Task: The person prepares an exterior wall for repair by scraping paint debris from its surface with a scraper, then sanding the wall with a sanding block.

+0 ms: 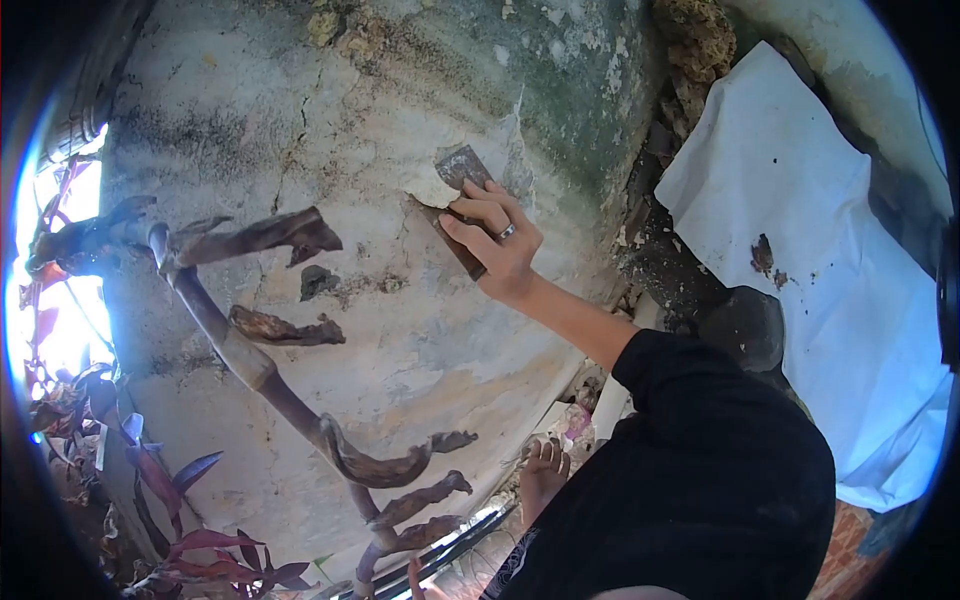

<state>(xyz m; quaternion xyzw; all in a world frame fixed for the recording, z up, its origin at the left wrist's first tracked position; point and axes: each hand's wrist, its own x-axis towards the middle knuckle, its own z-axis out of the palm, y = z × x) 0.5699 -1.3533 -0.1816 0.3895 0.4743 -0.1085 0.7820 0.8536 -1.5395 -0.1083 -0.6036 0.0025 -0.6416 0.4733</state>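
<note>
My right hand (500, 240) reaches up against the weathered wall (380, 120), its fingers closed around a flat, dark scraper (462, 166). A ring shows on one finger. A pale lump of plaster (430, 186) with a ragged edge covers the middle of the scraper, between its greyish upper corner and its brown lower end. The scraper's edge lies close to the wall surface. Below the forearm, a black sleeve (700, 400) fills the lower right. My left hand does not show.
A dried, jointed stalk (213, 318) with curled brown leaves crosses in front of the wall at left. Purple-leaved plants (215, 560) grow at lower left. A white sheet (830, 300) drapes over things on the right, beside dark stones (742, 328). Bare toes (545, 460) show low in the middle.
</note>
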